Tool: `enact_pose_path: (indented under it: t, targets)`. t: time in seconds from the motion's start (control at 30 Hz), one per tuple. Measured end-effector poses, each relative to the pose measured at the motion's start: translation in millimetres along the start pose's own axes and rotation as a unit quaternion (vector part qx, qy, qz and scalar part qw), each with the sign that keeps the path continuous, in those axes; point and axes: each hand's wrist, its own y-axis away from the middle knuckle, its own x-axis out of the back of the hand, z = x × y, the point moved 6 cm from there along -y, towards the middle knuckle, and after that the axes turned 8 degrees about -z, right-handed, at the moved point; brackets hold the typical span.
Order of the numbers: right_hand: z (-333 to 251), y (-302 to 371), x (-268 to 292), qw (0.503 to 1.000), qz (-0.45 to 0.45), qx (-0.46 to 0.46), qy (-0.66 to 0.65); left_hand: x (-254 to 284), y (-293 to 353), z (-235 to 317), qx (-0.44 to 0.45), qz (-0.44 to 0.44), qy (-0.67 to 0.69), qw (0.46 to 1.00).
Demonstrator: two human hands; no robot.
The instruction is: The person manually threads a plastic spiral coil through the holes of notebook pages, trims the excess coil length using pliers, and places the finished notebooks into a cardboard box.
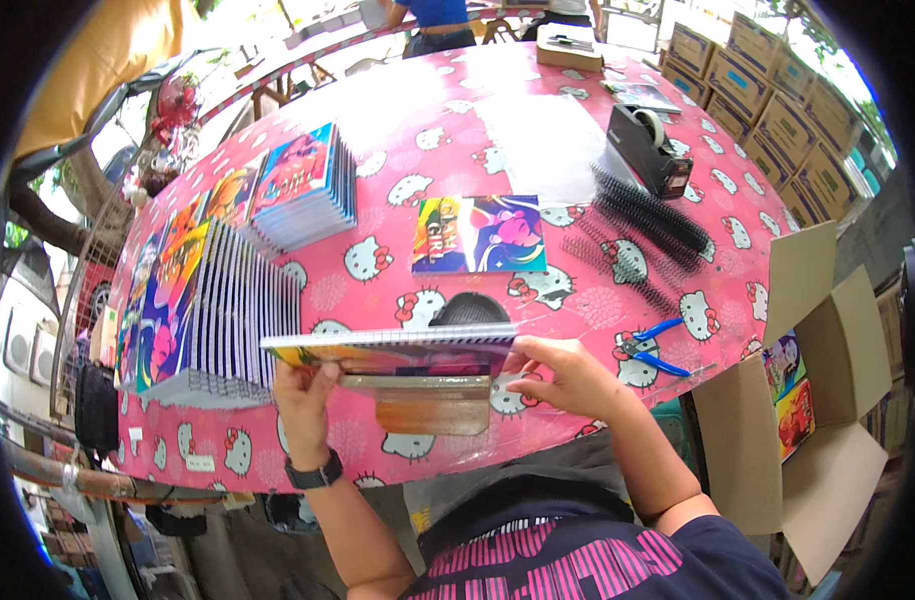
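Clock taken from the spiral notebook (pixel 407 358), held tilted above the pink patterned surface (pixel 372 300), spiral edge up. My left hand (pixel 305 400) is clamped on its left end, thumb on the near face. My right hand (pixel 567 375) is at its right end, thumb and fingers parted; can't tell if they grip. Tall notebook stack (pixel 247 315) at 10 o'clock, shorter stack (pixel 317 205) at 11, one colourful cover (pixel 477 235) lying flat at 1. Black coils (pixel 657 225) at 2, tape dispenser (pixel 642 150) just beyond them. Blue-handled pliers (pixel 662 366) at 3, open cardboard box (pixel 742 440) with colourful covers inside at 4, brown block (pixel 432 412) at 6
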Motion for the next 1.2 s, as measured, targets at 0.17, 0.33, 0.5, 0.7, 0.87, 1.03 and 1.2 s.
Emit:
enact_pose_path:
  t: [0.17, 0.33, 0.5, 0.7, 0.87, 1.03, 1.2]
  targets:
    - [78, 20, 111, 0.929, 0.233, -0.140, 0.253, -5, 2, -6, -0.005, 0.005, 0.013, 1.000]
    - [113, 19, 127, 0.877, 0.168, -0.159, 0.422, -17, -8, 10, 0.000, 0.124, 0.102, 0.987]
    - [112, 14, 143, 0.898, 0.184, -0.116, 0.381, -15, -9, 6, -0.002, 0.137, 0.043, 0.990]
    - [17, 5, 156, 0.897, 0.270, -0.010, 0.349, -29, 1, 29, -0.100, 0.269, -0.161, 0.944]
    - [-35, -2, 88, 0.992, 0.030, -0.096, 0.079, -136, 21, 68, -0.154, 0.014, -0.552, 0.820]
    - [-52, -1, 46, 0.997, -0.008, -0.023, 0.077, -162, 13, 45, -0.142, -0.014, -0.539, 0.830]
    - [-46, -1, 44, 0.996, 0.034, -0.029, 0.074, -165, 10, 44, -0.167, 0.015, -0.527, 0.833]
